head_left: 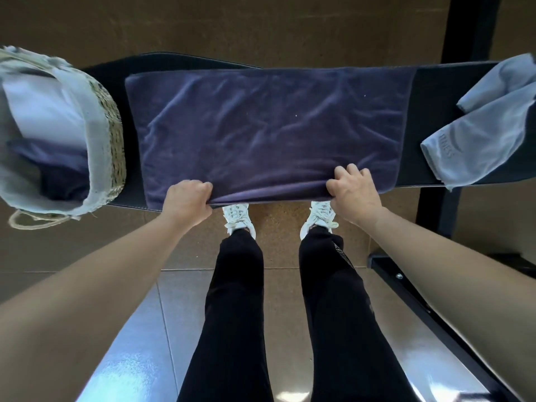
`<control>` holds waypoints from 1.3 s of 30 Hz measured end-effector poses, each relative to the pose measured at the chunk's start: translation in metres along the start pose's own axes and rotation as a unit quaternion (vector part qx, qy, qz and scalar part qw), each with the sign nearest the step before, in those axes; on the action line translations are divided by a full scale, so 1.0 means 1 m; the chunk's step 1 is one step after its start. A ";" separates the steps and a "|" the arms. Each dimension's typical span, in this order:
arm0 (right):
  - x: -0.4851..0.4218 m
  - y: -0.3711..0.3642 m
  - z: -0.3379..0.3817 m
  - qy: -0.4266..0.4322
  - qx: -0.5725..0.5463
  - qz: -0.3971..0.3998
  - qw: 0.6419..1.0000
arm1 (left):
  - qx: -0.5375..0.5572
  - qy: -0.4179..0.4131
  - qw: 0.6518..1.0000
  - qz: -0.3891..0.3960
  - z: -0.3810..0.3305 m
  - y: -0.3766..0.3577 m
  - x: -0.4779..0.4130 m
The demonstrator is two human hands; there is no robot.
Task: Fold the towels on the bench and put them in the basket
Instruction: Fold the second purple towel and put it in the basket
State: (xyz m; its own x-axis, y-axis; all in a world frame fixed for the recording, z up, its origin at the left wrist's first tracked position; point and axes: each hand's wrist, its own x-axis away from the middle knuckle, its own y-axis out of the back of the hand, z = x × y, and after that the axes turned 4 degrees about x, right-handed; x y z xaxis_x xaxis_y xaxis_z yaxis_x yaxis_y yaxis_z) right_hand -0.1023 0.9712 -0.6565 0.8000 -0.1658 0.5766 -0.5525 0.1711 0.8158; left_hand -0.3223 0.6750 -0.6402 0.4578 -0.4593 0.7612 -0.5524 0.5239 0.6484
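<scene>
Two hands, left hand (188, 201) and right hand (352, 192), grip the near edge of the purple towel (266, 129) spread flat on the surface (429, 111), fingertips buried in cloth. The basket (113, 134) at left and grey towel (478, 134) at right run off frame.

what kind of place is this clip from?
Probably a gym: a black padded bench, a black metal frame beside it, and a grey towel lettered with what reads as FITNESS.

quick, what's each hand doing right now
left hand: grips the near edge of the purple towel
right hand: grips the same edge
</scene>
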 end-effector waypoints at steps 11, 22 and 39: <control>-0.032 0.033 -0.038 -0.239 -0.202 -0.122 0.942 | 0.168 0.026 0.982 -0.083 -0.086 0.058 -0.035; -0.062 0.046 -0.108 -0.487 -0.486 -0.103 0.718 | 0.183 0.042 0.982 -0.036 -0.115 0.079 -0.083; -0.119 0.081 -0.169 -0.390 -0.410 -0.116 0.817 | 0.199 0.086 0.947 -0.237 -0.079 0.161 -0.160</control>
State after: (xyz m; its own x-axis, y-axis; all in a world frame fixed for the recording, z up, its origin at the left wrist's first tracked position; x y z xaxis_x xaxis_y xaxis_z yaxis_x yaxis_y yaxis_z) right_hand -0.2029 1.1689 -0.6668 0.2929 -0.7992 0.5249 0.1904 0.5867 0.7871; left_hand -0.4294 0.8889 -0.6563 0.8077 -0.4340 0.3990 -0.4593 -0.0391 0.8874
